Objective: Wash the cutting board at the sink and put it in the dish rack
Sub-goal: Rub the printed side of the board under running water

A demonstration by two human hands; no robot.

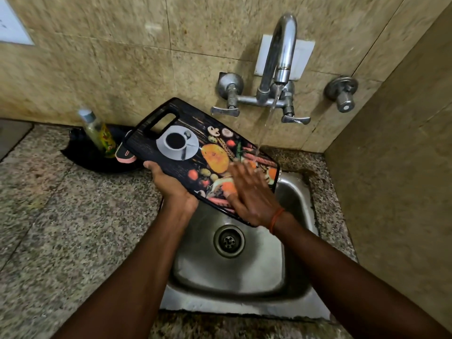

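A black cutting board (195,148) printed with a coffee cup and vegetables is tilted over the steel sink (244,272), its handle cut-out at the upper left. My left hand (171,187) grips its near long edge from underneath. My right hand (249,192) lies flat with fingers spread on the board's lower right face, blurred. Water runs from the chrome tap (281,52) onto the board just above my right fingers. No dish rack is in view.
A black tray (80,152) at the back left of the speckled counter holds a green soap bottle (97,133) and a pink-and-black scrubber (124,152). Tap handles (226,110) stick out from the tiled wall. A side wall (403,167) closes the right.
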